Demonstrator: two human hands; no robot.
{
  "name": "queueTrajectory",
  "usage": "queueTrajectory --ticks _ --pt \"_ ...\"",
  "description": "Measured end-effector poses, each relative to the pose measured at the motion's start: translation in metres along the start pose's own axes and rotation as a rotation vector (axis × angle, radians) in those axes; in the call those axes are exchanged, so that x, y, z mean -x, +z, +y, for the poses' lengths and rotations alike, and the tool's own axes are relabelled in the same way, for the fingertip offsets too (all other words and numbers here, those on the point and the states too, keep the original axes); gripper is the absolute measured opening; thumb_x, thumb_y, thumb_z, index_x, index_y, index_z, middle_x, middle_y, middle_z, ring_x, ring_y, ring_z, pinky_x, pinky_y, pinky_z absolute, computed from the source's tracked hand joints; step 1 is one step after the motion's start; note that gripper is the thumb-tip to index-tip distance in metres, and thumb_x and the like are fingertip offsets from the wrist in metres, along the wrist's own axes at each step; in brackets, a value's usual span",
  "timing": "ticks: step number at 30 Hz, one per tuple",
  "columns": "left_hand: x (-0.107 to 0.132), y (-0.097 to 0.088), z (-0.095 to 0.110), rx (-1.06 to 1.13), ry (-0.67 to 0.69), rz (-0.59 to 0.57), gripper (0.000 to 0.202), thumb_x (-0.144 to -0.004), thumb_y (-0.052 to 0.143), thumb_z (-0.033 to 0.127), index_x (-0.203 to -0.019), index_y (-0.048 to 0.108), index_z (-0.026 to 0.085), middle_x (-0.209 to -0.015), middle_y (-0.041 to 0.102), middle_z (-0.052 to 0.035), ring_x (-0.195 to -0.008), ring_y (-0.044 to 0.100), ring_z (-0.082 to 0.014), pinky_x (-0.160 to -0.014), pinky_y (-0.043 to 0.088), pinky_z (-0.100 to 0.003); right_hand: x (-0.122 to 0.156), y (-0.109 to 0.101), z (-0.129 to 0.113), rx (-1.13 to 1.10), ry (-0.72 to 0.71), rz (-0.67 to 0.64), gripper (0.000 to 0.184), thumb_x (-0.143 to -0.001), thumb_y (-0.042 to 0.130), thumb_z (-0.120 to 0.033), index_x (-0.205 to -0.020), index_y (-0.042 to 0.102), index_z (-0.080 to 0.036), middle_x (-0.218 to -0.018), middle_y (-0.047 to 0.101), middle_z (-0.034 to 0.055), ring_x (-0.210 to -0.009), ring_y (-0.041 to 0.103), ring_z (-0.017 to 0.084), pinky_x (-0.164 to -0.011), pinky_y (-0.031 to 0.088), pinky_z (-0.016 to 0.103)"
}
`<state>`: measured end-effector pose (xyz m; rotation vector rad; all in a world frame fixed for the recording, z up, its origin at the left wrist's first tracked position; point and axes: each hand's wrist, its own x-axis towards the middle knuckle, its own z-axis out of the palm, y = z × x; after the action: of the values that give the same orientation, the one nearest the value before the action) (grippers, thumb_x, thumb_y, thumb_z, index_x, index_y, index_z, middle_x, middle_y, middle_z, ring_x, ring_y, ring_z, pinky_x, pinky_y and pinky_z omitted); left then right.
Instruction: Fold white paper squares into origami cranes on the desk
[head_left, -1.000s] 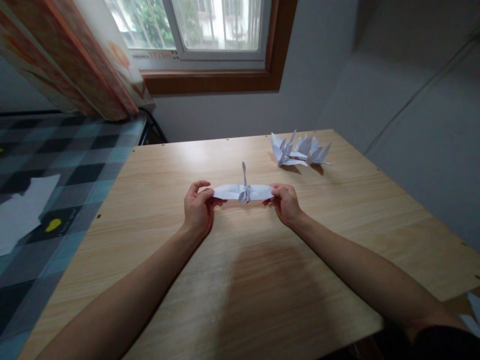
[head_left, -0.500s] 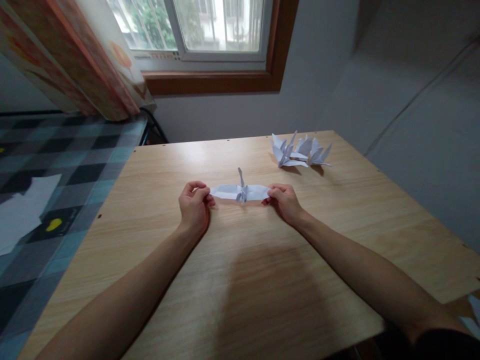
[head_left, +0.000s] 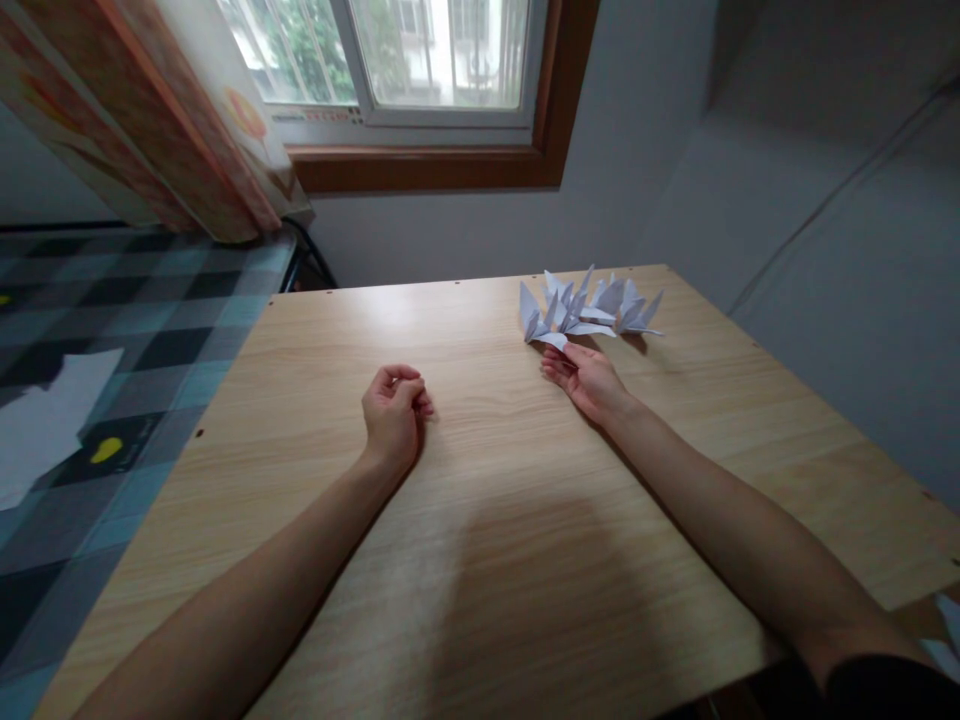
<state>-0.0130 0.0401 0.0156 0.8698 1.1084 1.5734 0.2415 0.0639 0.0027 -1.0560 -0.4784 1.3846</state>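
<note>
cranes on table, far right; sheets on cloth, left

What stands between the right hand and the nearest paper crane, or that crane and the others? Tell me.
Nothing visible: the right hand holds the near wing of the paper crane. No object shows between it and the other cranes; whether they touch is unclear.

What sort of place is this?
Probably a room in a home: a window with a flower-patterned curtain, a checked cloth at left, and a wooden table with folded white paper cranes.
</note>
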Motion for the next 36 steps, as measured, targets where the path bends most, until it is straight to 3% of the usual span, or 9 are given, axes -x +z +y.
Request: queueTrajectory --ticks 5,11,17,21,28,33,36 --pt "0.000 -0.001 0.000 0.003 -0.005 -0.002 0.023 -0.056 0.066 0.021 -0.073 0.051 0.019 -0.044 0.049 0.0101 -0.036 0.044 -0.0070 -0.035 0.038 -0.016 -0.013 -0.002 -0.003 -0.055 0.014 0.006 0.014 -0.093 0.060 -0.013 -0.081 0.065 -0.018 -0.071 0.074 0.0014 -0.064 0.071 0.011 -0.065 0.062 0.022" --pt "-0.001 -0.004 -0.003 -0.004 -0.003 -0.014 0.023 -0.058 0.066 0.021 -0.075 0.051 0.019 -0.045 0.048 0.0104 -0.036 0.045 -0.0072 -0.035 0.039 -0.016 -0.025 -0.003 0.000 -0.012 -0.080 0.032 0.010 -0.090 0.063 -0.017 -0.082 0.062 -0.021 -0.076 0.075 -0.0021 -0.069 0.071 0.011 -0.070 0.062 0.027" --pt "-0.002 -0.005 -0.004 -0.008 -0.010 -0.020 0.023 -0.059 0.066 0.022 -0.076 0.051 0.019 -0.046 0.048 0.0103 -0.036 0.046 -0.0077 -0.035 0.039 -0.017 -0.020 -0.002 0.003 -0.033 -0.090 0.009 0.007 -0.091 0.061 -0.022 -0.084 0.061 -0.022 -0.081 0.074 -0.0009 -0.076 0.071 0.013 -0.074 0.060 0.029" --pt "-0.001 -0.001 -0.003 0.011 -0.002 0.000 0.020 -0.059 0.065 0.020 -0.074 0.052 0.019 -0.049 0.049 0.0097 -0.039 0.046 -0.0065 -0.037 0.038 -0.016 -0.013 -0.005 0.006 -0.091 -0.180 0.007 0.007 -0.086 0.065 -0.026 -0.088 0.060 -0.022 -0.085 0.071 -0.0020 -0.080 0.070 0.011 -0.077 0.058 0.026" --pt "-0.012 -0.006 0.000 0.037 0.028 0.105 0.020 -0.056 0.064 0.018 -0.072 0.052 0.018 -0.052 0.052 0.0077 -0.045 0.054 -0.0080 -0.045 0.041 -0.017 -0.004 -0.017 0.012 -0.121 -0.414 0.272 0.014 -0.082 0.066 -0.026 -0.082 0.052 -0.023 -0.068 0.062 -0.0068 -0.064 0.064 0.008 -0.063 0.055 0.020" --pt "-0.028 -0.017 0.011 0.062 0.013 0.319 0.022 -0.055 0.059 0.015 -0.075 0.050 0.019 -0.054 0.055 0.0068 -0.050 0.059 -0.0106 -0.047 0.040 -0.017 -0.002 -0.029 0.005 -0.048 -0.484 0.333 0.027 -0.079 0.068 -0.040 -0.077 0.047 -0.022 -0.056 0.054 -0.0100 -0.049 0.057 0.007 -0.046 0.046 0.016" --pt "-0.036 -0.023 0.019 0.086 0.028 0.408 0.022 -0.057 0.059 0.014 -0.077 0.050 0.020 -0.058 0.058 0.0060 -0.055 0.062 -0.0114 -0.048 0.041 -0.017 0.001 -0.039 -0.001 -0.043 -0.508 0.361 0.027 -0.078 0.068 -0.038 -0.075 0.047 -0.021 -0.054 0.054 -0.0104 -0.046 0.055 0.006 -0.044 0.044 0.015"
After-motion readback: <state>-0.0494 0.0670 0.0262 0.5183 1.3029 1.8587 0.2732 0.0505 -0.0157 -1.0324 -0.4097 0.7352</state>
